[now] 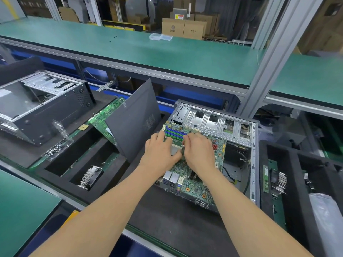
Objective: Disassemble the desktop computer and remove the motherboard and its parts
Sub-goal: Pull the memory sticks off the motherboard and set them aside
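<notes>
One green motherboard (191, 184), blue memory slots (174, 133)

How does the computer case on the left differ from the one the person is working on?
The left case shows no green board inside; the near case holds a green board. Nobody touches the left case; the left hand and right hand reach into the near one. Both are dark metal boxes lying open on top.
</notes>
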The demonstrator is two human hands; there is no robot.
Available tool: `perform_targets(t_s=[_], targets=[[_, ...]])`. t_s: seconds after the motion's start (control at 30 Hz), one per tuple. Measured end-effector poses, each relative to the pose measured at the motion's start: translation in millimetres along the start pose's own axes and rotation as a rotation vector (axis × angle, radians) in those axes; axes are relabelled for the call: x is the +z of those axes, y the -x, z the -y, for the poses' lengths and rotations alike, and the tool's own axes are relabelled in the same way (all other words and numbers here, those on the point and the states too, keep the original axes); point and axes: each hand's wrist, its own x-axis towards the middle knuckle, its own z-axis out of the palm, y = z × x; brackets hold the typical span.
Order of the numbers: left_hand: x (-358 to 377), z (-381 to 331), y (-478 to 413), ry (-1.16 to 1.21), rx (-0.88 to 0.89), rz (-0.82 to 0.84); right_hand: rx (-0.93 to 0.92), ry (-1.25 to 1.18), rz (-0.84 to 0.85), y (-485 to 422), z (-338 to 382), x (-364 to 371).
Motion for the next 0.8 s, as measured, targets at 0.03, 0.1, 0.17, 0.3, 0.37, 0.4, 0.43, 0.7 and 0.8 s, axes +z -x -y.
perform_targets(t_s=[0.03, 0.1, 0.17, 0.3, 0.37, 0.4, 0.43, 0.7, 0.8], targets=[[0.2, -0.4, -0.3, -0.006, 0.001, 0.002, -0.002, 0.005, -0.001, 0.0, 0.1, -0.3], [0.1, -1.4, -0.5, -0.017, 0.005, 0.009, -0.007, 0.012, -0.001, -0.1, 0.7, -0.7], [-0.4, -2.2, -0.3, -0.022, 0.005, 0.016, -0.007, 0.012, 0.007, -0.5, 1.2, -0.7], [-1.2, -2.7, 0.0, -0.013, 0.009, 0.011, -0.01, 0.009, 0.01, -0.1, 1.4, -1.0], [-1.4, -3.4, -0.5, -0.018, 0.01, 0.013, -0.01, 0.003, 0.002, 0.7, 1.2, -1.2], [-1.3, -3.6, -0.7, -0.016, 0.008, 0.014, -0.008, 0.0, -0.001, 0.8, 1.2, -1.1], [-1.2, -3.5, -0.9, -0.01, 0.006, 0.013, -0.007, -0.001, -0.003, 0.9, 1.0, -1.1], [-4.1, -2.4, 2.2, 0.071, -0.01, 0.015, -0.009, 0.005, 0.009, 1.8, 2.5, -3.3], [-5.5, 1.1, 3.5, 0.131, -0.012, -0.003, -0.016, -0.007, 0.016, 2.9, 2.7, -4.7]])
